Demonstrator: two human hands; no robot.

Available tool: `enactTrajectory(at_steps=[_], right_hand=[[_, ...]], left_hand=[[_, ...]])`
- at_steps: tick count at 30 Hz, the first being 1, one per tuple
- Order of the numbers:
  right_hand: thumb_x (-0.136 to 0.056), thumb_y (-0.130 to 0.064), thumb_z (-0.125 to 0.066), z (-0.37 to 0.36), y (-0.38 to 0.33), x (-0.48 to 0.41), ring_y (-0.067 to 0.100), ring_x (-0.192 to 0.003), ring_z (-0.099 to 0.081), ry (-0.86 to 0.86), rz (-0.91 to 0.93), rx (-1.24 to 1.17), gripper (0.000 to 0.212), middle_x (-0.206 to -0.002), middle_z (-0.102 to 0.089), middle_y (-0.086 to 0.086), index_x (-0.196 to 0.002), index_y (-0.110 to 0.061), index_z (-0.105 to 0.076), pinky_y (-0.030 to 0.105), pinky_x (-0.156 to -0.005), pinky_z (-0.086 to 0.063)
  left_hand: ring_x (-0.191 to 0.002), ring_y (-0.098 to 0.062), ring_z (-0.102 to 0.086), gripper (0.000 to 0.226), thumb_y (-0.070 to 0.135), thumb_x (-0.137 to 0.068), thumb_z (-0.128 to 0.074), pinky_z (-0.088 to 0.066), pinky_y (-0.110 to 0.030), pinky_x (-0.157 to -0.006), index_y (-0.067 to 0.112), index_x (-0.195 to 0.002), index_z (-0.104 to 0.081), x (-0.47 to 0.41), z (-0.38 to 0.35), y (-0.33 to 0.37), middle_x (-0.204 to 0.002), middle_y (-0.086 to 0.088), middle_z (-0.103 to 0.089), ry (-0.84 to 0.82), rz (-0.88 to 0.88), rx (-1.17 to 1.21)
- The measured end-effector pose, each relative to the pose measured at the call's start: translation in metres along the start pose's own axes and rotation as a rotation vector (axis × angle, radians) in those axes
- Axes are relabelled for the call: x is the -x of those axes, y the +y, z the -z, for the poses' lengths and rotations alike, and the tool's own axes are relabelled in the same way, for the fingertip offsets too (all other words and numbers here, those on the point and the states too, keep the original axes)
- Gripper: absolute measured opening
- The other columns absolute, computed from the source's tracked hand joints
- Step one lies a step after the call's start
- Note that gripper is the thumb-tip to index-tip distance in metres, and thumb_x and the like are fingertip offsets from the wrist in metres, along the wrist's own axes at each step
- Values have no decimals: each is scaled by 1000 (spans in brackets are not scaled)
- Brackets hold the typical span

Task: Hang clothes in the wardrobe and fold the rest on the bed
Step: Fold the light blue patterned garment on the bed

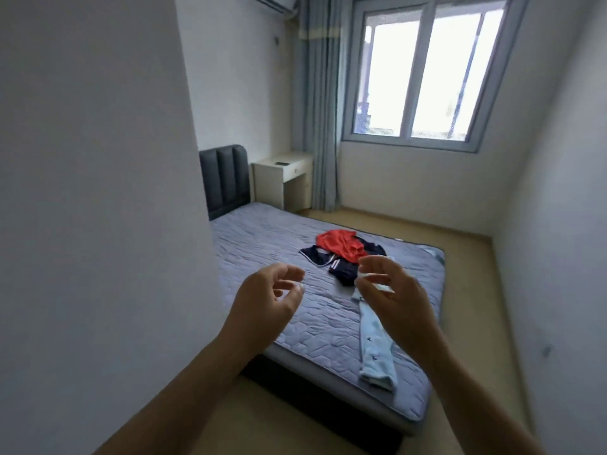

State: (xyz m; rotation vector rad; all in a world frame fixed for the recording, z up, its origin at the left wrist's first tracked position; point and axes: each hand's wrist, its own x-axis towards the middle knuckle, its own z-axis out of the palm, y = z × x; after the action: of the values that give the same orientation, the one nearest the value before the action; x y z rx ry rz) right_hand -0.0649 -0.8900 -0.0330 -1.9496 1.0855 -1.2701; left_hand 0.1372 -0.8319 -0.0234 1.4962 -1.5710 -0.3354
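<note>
Head view: left hand (272,290) is up mid-frame, fingers loosely curled, holding nothing. Right hand (391,290) is curled over the top of the pale blue garment (374,349), can't tell if it's gripping it. Red top (340,244) lies on navy clothes (341,269), center of the bed (262,244).

You're standing in a home bedroom: a bed (262,257) with a padded headboard (225,180), a nightstand (282,178) beside it, a curtained window (423,70), and an air conditioner (272,1) high on the wall.
</note>
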Motion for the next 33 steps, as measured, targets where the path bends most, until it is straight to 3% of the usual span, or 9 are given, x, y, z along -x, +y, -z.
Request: enactTrajectory(at_steps=[5, 12, 16, 29, 33], right_hand=[[-88, -15, -68, 60, 45, 18, -11, -82, -63, 152, -151, 109, 24, -100, -65, -12, -110, -21, -62, 5, -66, -47], [-88, -19, -68, 153, 105, 27, -4, -85, -64, 302, -250, 189, 23, -101, -65, -11, -110, -23, -60, 6, -67, -49], [-88, -20, -68, 206, 141, 17, -10, -83, -63, 326, -269, 197, 23, -98, -64, -15, -109, -25, -59, 6, -67, -49], [-88, -24, -68, 307, 278, -82, -12, -87, -61, 252, -315, 202, 23, -97, -63, -19, -108, -30, -58, 6, -65, -49], [-88, -26, -67, 317, 318, -130, -3, -87, -63, 240, -333, 247, 23, -99, -62, -17, -108, -30, -57, 9, -67, -51]], left_hand=[[-81, 12, -62, 15, 18, -86, -67, -50, -7, -70, 29, -96, -66, -35, -81, 12, -85, 23, -65, -185, -70, 114], [-85, 0, -66, 16, 16, -86, -67, -56, -25, -80, 24, -100, -68, -66, -196, 51, -91, 15, -68, -360, -142, 179], [-87, -2, -67, 16, 14, -86, -67, -57, -31, -83, 19, -102, -68, -85, -261, 75, -94, 11, -70, -399, -147, 189], [-83, 1, -66, 14, 15, -85, -68, -55, -23, -78, 22, -97, -70, -189, -420, 92, -89, 13, -70, -398, -68, 197], [-82, 3, -66, 15, 14, -85, -69, -53, -14, -75, 20, -99, -70, -243, -461, 81, -90, 12, -69, -380, -74, 238]])
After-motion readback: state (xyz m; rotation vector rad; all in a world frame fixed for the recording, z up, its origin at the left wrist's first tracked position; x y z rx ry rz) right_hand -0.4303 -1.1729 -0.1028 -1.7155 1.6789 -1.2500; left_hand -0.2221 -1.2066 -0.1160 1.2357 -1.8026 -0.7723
